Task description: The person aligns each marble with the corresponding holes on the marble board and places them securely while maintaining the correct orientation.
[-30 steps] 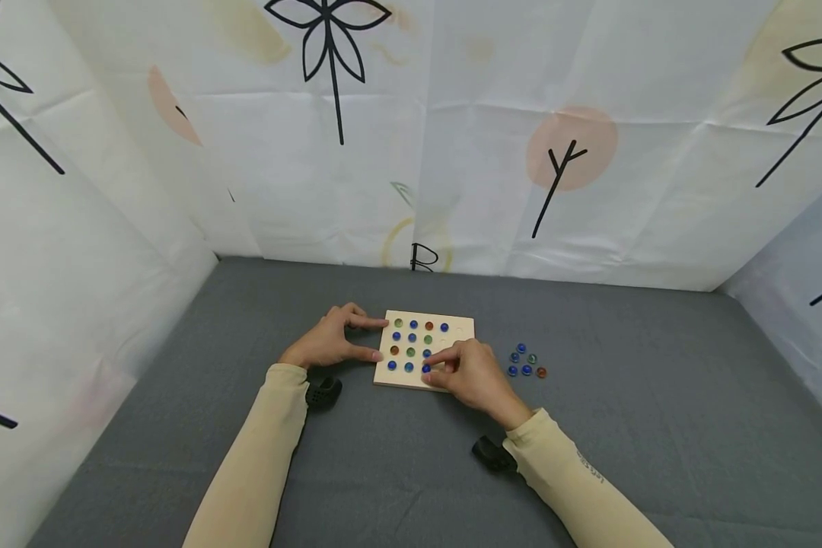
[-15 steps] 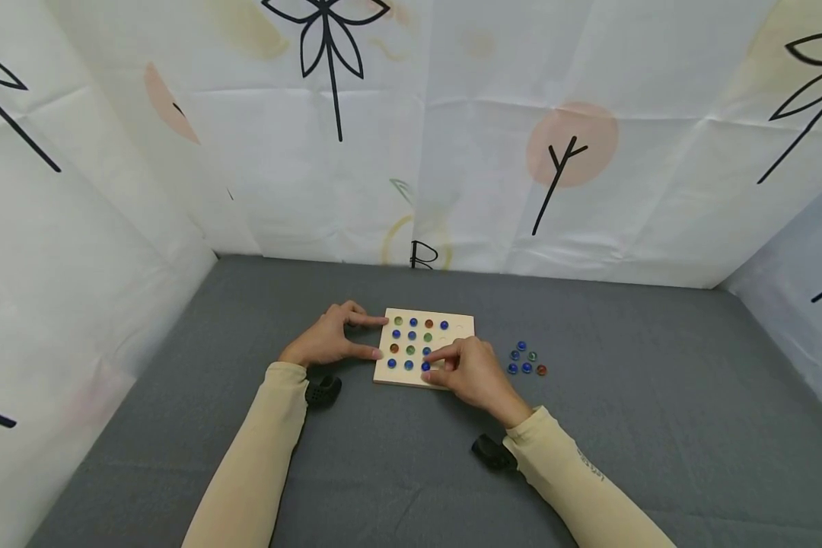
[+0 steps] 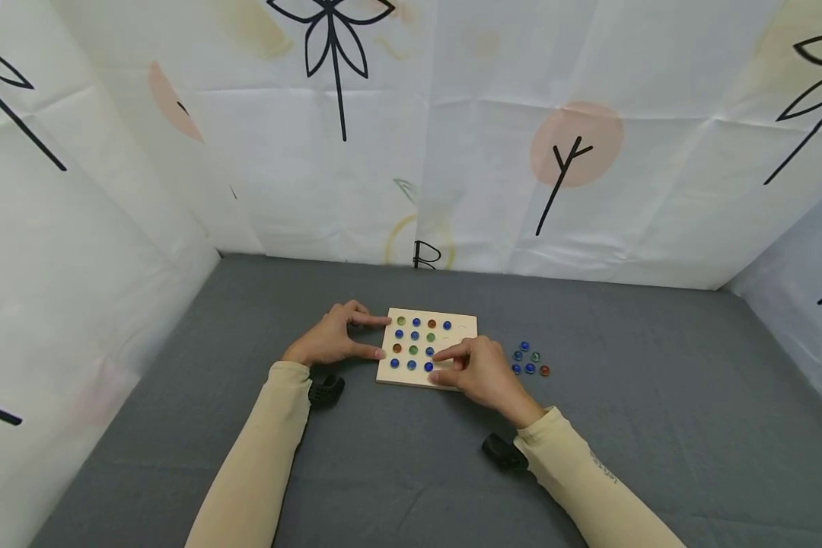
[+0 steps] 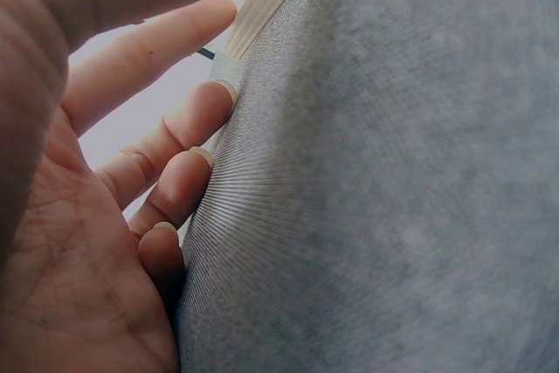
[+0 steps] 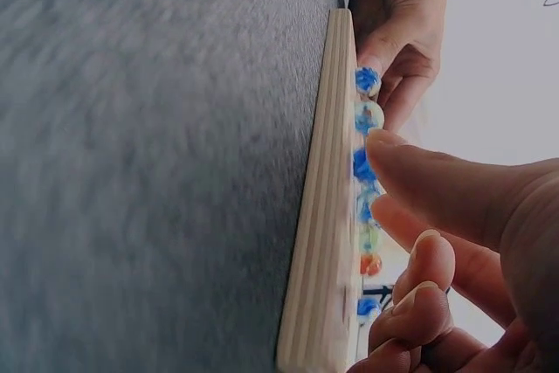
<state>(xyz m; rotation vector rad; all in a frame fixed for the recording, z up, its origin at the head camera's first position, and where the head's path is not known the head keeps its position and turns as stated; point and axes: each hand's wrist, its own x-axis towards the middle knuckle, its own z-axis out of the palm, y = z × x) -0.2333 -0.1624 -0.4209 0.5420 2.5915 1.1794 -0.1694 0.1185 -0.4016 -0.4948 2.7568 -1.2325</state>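
Observation:
A light wooden board (image 3: 403,376) lies on the grey cloth with rows of blue, green and reddish glass marbles set in it. My left hand (image 3: 332,335) steadies its left side, straight index finger and thumb touching the edge. Over the front right part hovers my right hand (image 3: 482,371), thumb and index finger parted and nothing between them. Just left of those fingertips a blue marble (image 3: 428,367) sits in the front row. In the right wrist view, the thumb (image 5: 428,168) comes right up to a blue marble (image 5: 362,165) on the board.
Several loose marbles (image 3: 530,369), mostly blue with one green and one reddish, lie on the grey cloth (image 3: 356,472) right of the board. White printed fabric walls (image 3: 479,190) rise behind and at both sides.
My right thumb and index finger have let go of the blue front-row marble and drawn slightly right, leaving it in the board. The left hand stays on the board's edge.

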